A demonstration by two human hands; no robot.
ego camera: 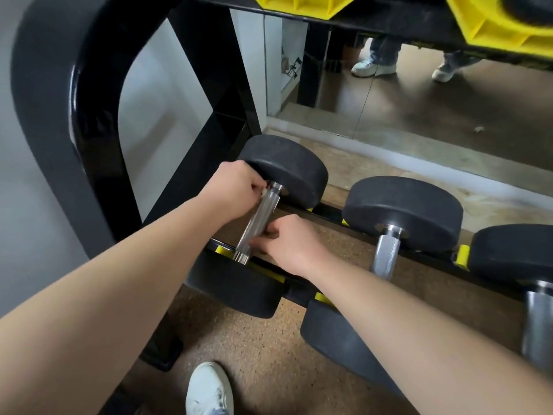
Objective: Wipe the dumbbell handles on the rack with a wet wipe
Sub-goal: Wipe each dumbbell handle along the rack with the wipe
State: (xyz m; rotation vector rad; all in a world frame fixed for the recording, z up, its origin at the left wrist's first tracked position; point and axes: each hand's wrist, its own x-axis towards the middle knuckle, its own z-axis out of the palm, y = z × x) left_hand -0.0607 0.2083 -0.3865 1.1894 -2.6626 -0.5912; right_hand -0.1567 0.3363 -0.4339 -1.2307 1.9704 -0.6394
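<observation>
The leftmost dumbbell lies on the lower rack rail, its chrome handle running between two black heads. My left hand is at the handle's far end, fingers curled, pinching a small whitish bit that looks like the wet wipe. My right hand is at the handle's near part, with fingers curled against it from the right. Most of the wipe is hidden or cannot be told from the shiny metal. Two more dumbbells with knurled handles lie to the right.
The black rack frame curves up on the left, and an upper shelf with yellow cradles hangs overhead. A mirror behind the rack reflects a person's shoes. My white shoe stands on the speckled floor below.
</observation>
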